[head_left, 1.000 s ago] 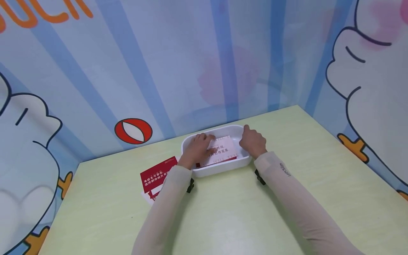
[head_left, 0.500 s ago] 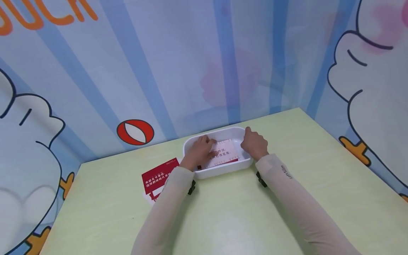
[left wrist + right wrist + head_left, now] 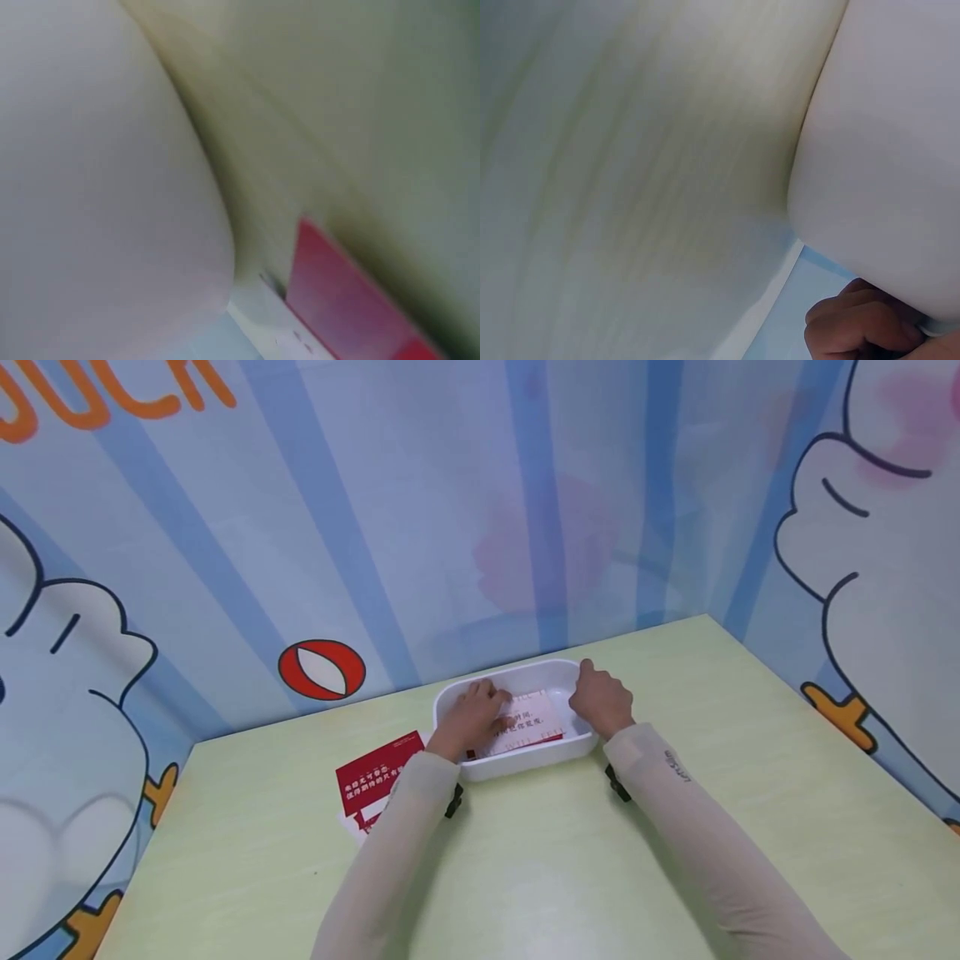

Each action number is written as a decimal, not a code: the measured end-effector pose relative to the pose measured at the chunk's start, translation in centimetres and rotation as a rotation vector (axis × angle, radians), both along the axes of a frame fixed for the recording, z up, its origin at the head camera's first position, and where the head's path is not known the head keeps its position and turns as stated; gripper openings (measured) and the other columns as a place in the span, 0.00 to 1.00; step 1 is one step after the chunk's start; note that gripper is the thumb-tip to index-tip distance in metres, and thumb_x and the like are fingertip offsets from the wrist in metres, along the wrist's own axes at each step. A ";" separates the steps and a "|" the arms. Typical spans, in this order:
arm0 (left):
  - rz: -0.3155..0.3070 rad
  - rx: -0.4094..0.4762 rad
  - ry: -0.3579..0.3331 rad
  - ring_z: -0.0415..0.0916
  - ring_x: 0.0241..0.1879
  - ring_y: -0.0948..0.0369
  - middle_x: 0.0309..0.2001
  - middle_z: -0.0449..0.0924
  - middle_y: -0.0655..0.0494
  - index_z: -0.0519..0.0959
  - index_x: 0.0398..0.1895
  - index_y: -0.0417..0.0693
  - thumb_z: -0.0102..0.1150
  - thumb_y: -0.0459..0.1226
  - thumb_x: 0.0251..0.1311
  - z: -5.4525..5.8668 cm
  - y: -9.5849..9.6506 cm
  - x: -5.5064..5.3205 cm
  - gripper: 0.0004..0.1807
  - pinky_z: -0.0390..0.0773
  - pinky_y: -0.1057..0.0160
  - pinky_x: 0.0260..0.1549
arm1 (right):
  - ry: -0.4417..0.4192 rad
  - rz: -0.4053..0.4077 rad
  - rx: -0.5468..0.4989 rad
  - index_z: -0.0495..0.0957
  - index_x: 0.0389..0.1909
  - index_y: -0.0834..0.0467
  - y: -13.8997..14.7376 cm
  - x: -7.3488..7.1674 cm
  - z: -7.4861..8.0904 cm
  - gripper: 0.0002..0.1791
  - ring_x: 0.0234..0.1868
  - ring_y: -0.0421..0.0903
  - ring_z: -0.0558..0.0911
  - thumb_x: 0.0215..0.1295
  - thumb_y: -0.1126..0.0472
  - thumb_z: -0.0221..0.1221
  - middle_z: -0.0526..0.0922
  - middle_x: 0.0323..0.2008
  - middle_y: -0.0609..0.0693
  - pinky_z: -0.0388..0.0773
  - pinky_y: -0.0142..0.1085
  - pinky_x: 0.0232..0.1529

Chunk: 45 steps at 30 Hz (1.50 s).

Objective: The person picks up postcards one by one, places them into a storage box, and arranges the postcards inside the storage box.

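A white oblong tray (image 3: pixel 528 764) stands on the table near the back wall. Flat inside it lies a pale card (image 3: pixel 528 727) with red print, and a red edge shows beneath. My left hand (image 3: pixel 471 720) reaches over the tray's left end, its fingers and thumb spread apart over the card. My right hand (image 3: pixel 602 700) grips the right end of the tray, thumb up at the rim; its curled fingers (image 3: pixel 862 326) show in the right wrist view against the white wall. The left wrist view has no hand in it, only the tray's side (image 3: pixel 105 195).
Left of the tray, a red card (image 3: pixel 375 772) with white writing overlaps more red and white cards, partly behind my left sleeve (image 3: pixel 397 852). A wall with blue stripes and cartoon figures (image 3: pixel 480 527) stands close behind the tray. The pale green table (image 3: pixel 540 877) extends to the front.
The whole head view has shifted slightly, with the scene a little right and down. My left fingers move slightly over the card; my right hand stays on the tray's end.
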<state>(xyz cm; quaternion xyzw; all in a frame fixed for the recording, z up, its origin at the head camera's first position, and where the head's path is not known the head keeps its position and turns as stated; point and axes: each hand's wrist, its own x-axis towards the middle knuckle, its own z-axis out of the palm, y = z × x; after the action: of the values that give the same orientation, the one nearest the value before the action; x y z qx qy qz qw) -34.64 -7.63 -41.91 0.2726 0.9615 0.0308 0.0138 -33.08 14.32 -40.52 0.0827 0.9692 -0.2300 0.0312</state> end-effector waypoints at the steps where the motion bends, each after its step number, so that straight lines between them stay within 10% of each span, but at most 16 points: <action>1: 0.000 0.002 0.000 0.62 0.60 0.53 0.62 0.67 0.47 0.68 0.70 0.50 0.52 0.50 0.71 0.0 0.0 0.0 0.28 0.69 0.54 0.64 | 0.000 0.000 0.000 0.60 0.68 0.63 0.0 0.0 0.0 0.28 0.48 0.60 0.83 0.70 0.60 0.51 0.80 0.54 0.65 0.81 0.55 0.51; 45: -0.038 -0.015 -0.028 0.61 0.59 0.55 0.59 0.67 0.50 0.65 0.71 0.58 0.49 0.48 0.73 -0.2 -0.3 0.0 0.25 0.68 0.55 0.65 | -0.001 0.026 -0.071 0.57 0.71 0.63 0.4 -0.3 -0.3 0.31 0.47 0.60 0.83 0.70 0.61 0.50 0.79 0.55 0.66 0.82 0.52 0.46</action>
<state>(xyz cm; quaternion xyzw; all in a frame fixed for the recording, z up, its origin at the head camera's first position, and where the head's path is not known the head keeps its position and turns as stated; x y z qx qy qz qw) -34.66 -7.93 -42.10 0.2903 0.9561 0.0269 0.0299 -33.35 14.68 -40.84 0.0688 0.9614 -0.2639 0.0377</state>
